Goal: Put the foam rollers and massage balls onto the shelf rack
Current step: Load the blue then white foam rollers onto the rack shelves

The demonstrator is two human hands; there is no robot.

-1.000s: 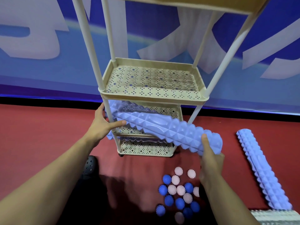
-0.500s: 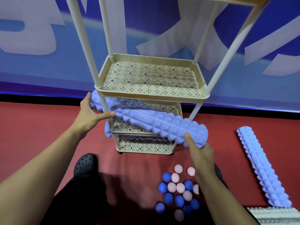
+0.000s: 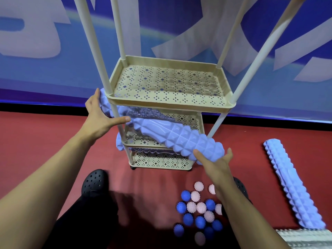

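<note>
Under the middle tray of the shelf rack point(image 3: 168, 105), the foam roller point(image 3: 172, 136) lay slanted, its far part hidden by the tray. The left hand point(image 3: 99, 116) gripped its far end, the right hand point(image 3: 214, 163) cupped the near end with relaxed fingers. Since half a second earlier it had gone deeper inside.

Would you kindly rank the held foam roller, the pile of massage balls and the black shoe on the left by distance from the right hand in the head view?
1. Held foam roller: resting in the right hand.
2. Pile of massage balls: on the floor just below that hand.
3. Black shoe: farthest, lower left.
</note>
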